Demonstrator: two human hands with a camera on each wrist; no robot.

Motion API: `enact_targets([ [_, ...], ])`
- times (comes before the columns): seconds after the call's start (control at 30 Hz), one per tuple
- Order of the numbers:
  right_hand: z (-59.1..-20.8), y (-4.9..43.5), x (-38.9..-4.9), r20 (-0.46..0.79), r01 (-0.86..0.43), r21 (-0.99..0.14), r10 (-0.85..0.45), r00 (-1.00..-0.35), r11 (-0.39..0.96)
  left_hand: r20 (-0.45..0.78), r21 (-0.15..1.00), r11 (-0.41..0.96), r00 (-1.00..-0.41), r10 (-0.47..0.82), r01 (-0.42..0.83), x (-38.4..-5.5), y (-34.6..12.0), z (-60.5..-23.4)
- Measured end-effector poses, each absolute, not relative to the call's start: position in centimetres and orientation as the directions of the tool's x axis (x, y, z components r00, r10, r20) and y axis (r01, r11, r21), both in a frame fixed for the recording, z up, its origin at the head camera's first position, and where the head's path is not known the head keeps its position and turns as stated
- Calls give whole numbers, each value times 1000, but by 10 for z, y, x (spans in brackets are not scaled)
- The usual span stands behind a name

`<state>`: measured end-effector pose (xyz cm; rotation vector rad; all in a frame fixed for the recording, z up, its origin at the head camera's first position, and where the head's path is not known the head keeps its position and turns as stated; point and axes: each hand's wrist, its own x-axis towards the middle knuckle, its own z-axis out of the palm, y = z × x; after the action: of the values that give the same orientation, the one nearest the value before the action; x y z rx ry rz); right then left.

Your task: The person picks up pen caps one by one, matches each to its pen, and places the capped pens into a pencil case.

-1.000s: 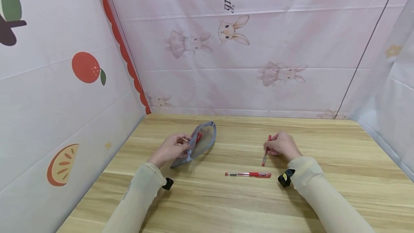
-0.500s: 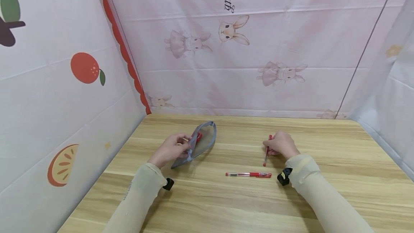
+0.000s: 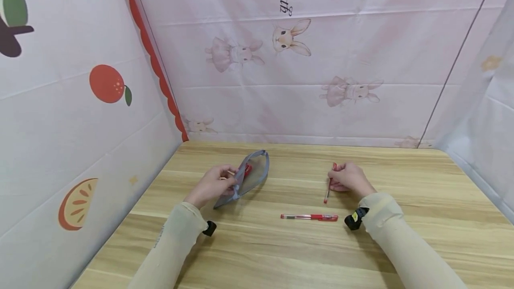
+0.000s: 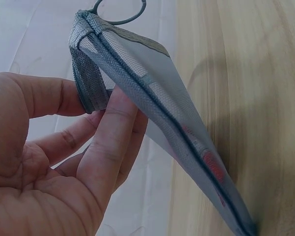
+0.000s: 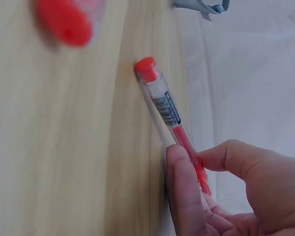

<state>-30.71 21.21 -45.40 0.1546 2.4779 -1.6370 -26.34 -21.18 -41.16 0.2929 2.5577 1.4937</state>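
On the left, my left hand [image 3: 213, 185] pinches the edge of a grey-blue mesh zip pouch [image 4: 157, 96] between thumb and fingers. The pouch mouth gapes toward the right, and something red [image 3: 248, 171] shows inside, partly hidden by the near side. My right hand [image 3: 351, 178] pinches a red pen [image 5: 166, 105] near its capped end. The pen's red butt points down toward the table, a short way off in the head view. Between the hands, closer to me, a second red pen [image 3: 309, 217] lies flat and crosswise on the table.
The wood-grain table [image 3: 257, 258] ends at a pink rabbit-print cloth [image 3: 297, 115] behind. A white fruit-print cloth [image 3: 120, 146] rises along the left side, another pale cloth [image 3: 490, 155] on the right. Both wrists wear small black cameras [image 3: 353, 220].
My right hand and its pen have shifted very slightly up and away from me. The left hand, the pouch and the lying pen stay about where they were.
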Motion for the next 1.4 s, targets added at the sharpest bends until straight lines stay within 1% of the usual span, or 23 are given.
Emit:
enact_targets([
  [0.3,-450,203,-306,-177,148,-958,-100,-979,244,-45,878,472,-965,258,85,-264,-210,-411],
  [0.43,-444,197,-304,-182,153,-962,-113,-977,226,-48,882,465,-967,250,77,-265,-210,-412],
  [0.8,-435,171,-306,-146,130,-984,-127,-981,123,-18,890,447,-972,233,91,-263,-203,-413],
  [0.93,-432,158,-307,-146,138,-988,-134,-980,62,-10,892,442,-975,223,92,-263,-200,-415],
  [1.4,-420,100,-305,-140,150,-977,-74,-987,-150,-9,908,411,-979,205,78,-261,-195,-418],
])
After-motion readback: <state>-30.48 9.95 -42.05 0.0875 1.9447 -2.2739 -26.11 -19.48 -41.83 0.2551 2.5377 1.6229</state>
